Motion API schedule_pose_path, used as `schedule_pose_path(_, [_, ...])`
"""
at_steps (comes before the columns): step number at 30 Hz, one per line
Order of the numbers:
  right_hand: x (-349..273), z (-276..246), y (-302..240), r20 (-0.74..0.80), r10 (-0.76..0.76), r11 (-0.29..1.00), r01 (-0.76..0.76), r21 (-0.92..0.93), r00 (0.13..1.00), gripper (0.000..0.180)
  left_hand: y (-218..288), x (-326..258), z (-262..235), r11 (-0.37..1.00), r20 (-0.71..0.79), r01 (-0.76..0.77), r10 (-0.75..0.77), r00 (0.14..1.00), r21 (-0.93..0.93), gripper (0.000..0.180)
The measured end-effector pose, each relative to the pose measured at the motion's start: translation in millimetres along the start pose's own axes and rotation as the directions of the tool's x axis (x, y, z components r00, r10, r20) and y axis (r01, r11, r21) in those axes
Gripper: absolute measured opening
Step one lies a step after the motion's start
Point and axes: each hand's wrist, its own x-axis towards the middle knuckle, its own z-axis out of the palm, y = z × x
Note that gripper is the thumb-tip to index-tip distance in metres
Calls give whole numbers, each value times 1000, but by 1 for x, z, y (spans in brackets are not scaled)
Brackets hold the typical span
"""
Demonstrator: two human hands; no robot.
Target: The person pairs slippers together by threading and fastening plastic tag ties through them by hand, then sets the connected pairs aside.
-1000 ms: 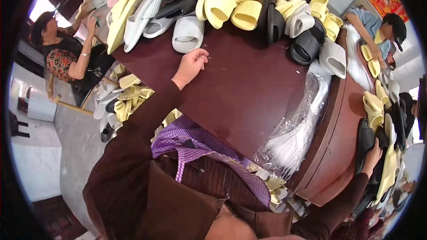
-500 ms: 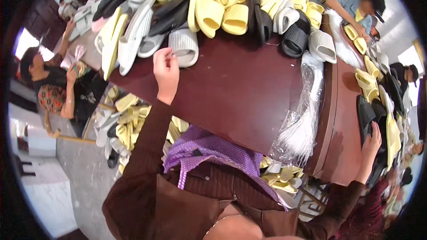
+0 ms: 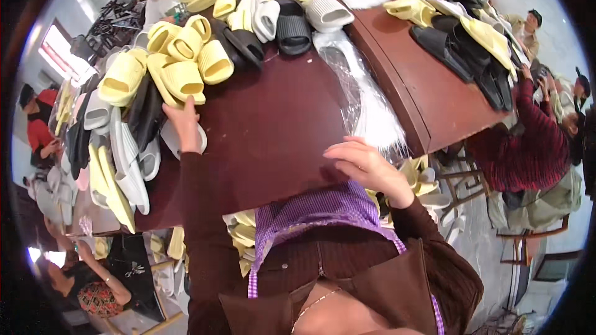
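At the near end of a yellow slide slipper (image 3: 181, 77) on the left pile, my left hand (image 3: 184, 127) has its thumb and fingers closed against the sole. Part of a grey slipper (image 3: 169, 139) shows behind that hand. My right hand (image 3: 371, 166) hovers over the table's near edge, fingers stretched out and holding nothing. Beyond it lies a clear plastic bag of thin white strands (image 3: 372, 115). A black ribbed slipper (image 3: 293, 28) and a grey one (image 3: 328, 13) rest at the far side of the table.
The dark red table (image 3: 273, 130) adjoins a second one (image 3: 397, 43) on the right, which carries black and yellow slippers (image 3: 487, 40). More slippers (image 3: 242, 236) sit below the near edge. Several people work around, one in a striped red top (image 3: 528, 149).
My view has turned to the right. My left hand has gone from the grey slipper to a yellow one. The right hand has left the slippers on the right and come over the near edge.
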Motion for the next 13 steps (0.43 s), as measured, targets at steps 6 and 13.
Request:
schedule_pose_path(6, [-21,29,-2,111,9,984,-28,174,994,22,-15,23,-11,969,-54,12,-26,998,-246,37])
schedule_pose_path(13, [-36,37,9,118,105,961,-131,243,987,20,-6,-75,-62,900,72,-48,87,994,-433,39])
